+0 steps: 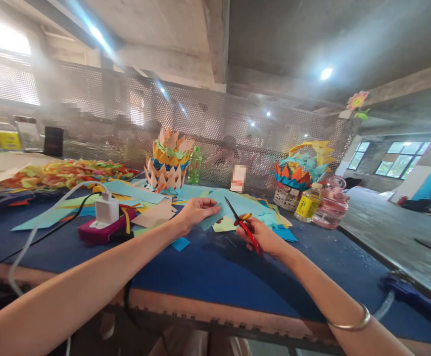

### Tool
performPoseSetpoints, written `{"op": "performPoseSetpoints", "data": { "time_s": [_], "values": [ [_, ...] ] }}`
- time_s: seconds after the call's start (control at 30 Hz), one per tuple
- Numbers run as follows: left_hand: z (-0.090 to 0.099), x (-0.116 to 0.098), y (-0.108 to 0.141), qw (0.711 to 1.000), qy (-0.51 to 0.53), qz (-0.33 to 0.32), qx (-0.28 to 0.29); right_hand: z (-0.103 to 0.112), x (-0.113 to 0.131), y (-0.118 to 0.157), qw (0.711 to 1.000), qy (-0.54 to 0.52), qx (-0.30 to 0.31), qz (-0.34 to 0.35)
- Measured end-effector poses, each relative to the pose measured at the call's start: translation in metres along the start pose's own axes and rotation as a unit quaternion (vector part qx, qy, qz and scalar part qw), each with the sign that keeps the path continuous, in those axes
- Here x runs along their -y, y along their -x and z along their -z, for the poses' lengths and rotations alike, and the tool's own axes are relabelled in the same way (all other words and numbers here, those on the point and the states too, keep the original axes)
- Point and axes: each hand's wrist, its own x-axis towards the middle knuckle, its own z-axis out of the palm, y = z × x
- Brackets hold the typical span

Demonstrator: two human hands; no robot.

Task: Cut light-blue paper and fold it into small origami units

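Left forearm (89,281) reaching in near left, we are pinching blue paper (212,220) in left hand (197,211), gripping red scissors (248,234) in right hand (263,237); far petalled crafts (165,178) looking assembled, our paper seemingly unfinished.

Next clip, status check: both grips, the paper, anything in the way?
Left grip holding light-blue paper. Right grip on red-handled scissors. Beige paper nearby; no obvious obstruction between scissors and held paper.

We look through one head-worn camera, facing forward and slightly down over the table (208,277) from its near edge. The left hand (196,215) and right hand (262,237) sit close, just below mid-frame; beyond, our wide view reaches the perforated screen (200,113), ceiling (282,39) and far windows (403,159) at right.
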Motion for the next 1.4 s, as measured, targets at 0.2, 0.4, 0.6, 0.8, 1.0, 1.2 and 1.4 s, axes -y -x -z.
{"op": "performPoseSetpoints", "data": {
  "time_s": [0.2,0.4,0.6,0.8,1.0,1.2,1.4],
  "values": [
    [0.0,-0.002,0.001,1.0,0.008,0.016,0.0,-0.002,0.011,0.011,0.999,-0.044,0.025,-0.001],
    [0.001,-0.004,0.001,0.998,0.042,0.036,0.005,-0.002,0.009,0.008,1.0,0.018,0.019,0.008],
    [0.0,-0.002,0.0,0.998,0.062,0.026,0.008,-0.004,0.018,0.01,0.994,0.089,0.019,0.06],
    [0.002,0.003,-0.002,0.996,0.078,0.042,0.008,-0.004,0.018,0.011,0.991,0.116,0.016,0.065],
    [0.0,0.0,0.0,0.997,0.066,0.045,0.006,-0.003,0.016,0.01,0.991,0.12,0.013,0.065],
    [-0.002,-0.004,0.002,0.997,0.059,0.052,0.008,-0.004,0.016,0.01,0.991,0.118,0.006,0.066],
    [-0.001,-0.004,0.002,0.996,0.067,0.051,0.018,-0.003,0.014,0.01,0.99,0.125,0.001,0.065]
  ]
}}
